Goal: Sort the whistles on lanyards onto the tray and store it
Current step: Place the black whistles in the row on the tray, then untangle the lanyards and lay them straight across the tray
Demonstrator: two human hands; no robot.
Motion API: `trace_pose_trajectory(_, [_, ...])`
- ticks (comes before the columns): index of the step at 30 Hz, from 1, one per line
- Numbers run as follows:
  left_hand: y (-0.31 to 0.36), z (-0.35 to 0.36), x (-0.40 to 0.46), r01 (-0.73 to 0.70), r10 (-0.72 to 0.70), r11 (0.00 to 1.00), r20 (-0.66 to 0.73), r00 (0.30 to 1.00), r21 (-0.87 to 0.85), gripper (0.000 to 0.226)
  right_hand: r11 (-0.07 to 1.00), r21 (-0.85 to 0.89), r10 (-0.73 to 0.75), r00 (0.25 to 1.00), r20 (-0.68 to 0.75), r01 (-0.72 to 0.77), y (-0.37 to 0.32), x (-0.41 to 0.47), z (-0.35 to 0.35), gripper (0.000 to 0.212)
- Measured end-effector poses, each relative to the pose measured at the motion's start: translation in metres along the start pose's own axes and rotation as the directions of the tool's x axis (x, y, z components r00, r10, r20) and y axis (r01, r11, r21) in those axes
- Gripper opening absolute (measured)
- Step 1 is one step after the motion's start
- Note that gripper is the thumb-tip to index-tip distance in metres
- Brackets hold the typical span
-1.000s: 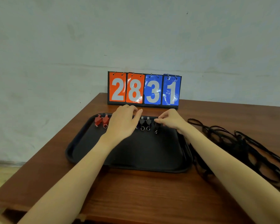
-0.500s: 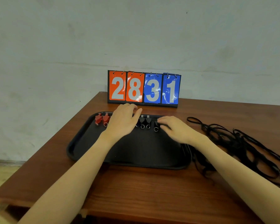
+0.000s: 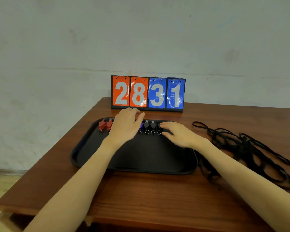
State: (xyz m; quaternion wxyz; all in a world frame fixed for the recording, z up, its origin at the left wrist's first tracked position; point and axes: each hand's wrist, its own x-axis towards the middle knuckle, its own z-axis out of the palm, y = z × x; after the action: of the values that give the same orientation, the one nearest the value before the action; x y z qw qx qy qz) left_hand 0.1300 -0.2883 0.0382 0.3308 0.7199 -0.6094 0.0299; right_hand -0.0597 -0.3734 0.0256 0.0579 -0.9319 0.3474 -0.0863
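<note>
A brown wooden table [image 3: 141, 195] stands against a pale wall, and on it lies one black rectangular plastic tray [image 3: 84, 148] with a raised rim. Behind the tray stands one flip scoreboard [image 3: 148, 93] with two orange cards and two blue cards reading 2, 8, 3, 1. To the right of the tray, on the bare wood, lies a tangled heap of black lanyards [image 3: 244, 148]; I cannot count them. Along the tray's far edge runs a row of small plastic whistles, each with a metal ring: two red whistles [image 3: 105, 125] at the left, one blue whistle [image 3: 141, 127] half hidden, and three black whistles [image 3: 149, 127] just beside it. The left hand [image 3: 126, 126] rests palm down over the row between red and blue, fingers loosely together, gripping nothing visible. The right hand [image 3: 177, 133] lies flat, fingers slightly apart, its fingertips touching the rightmost black whistle.
</note>
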Motion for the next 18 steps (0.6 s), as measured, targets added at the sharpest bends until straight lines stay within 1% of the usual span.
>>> trace_pose_trajectory(7, [0.003, 0.000, -0.002, -0.022, 0.022, 1.000, 0.015, 1.000, 0.001, 0.039, 0.999, 0.046, 0.021, 1.000, -0.007, -0.021, 0.001, 0.001, -0.001, 0.042])
trace_pose_trajectory(12, [0.003, 0.004, -0.003, -0.049, 0.049, 0.999, 0.021, 0.999, 0.001, 0.038, 0.988, 0.149, 0.065, 0.987, -0.148, -0.043, 0.013, -0.021, -0.020, 0.042])
trace_pose_trajectory(15, [0.008, 0.007, -0.007, -0.116, 0.116, 0.993, 0.047, 0.992, -0.002, 0.037, 0.974, 0.207, 0.131, 0.971, -0.201, -0.088, 0.033, -0.046, -0.031, 0.038])
trace_pose_trajectory(18, [0.022, 0.010, -0.016, -0.229, 0.229, 0.973, 0.074, 0.971, -0.004, 0.036, 0.941, 0.299, 0.224, 0.952, -0.210, -0.156, 0.051, -0.073, -0.038, 0.022])
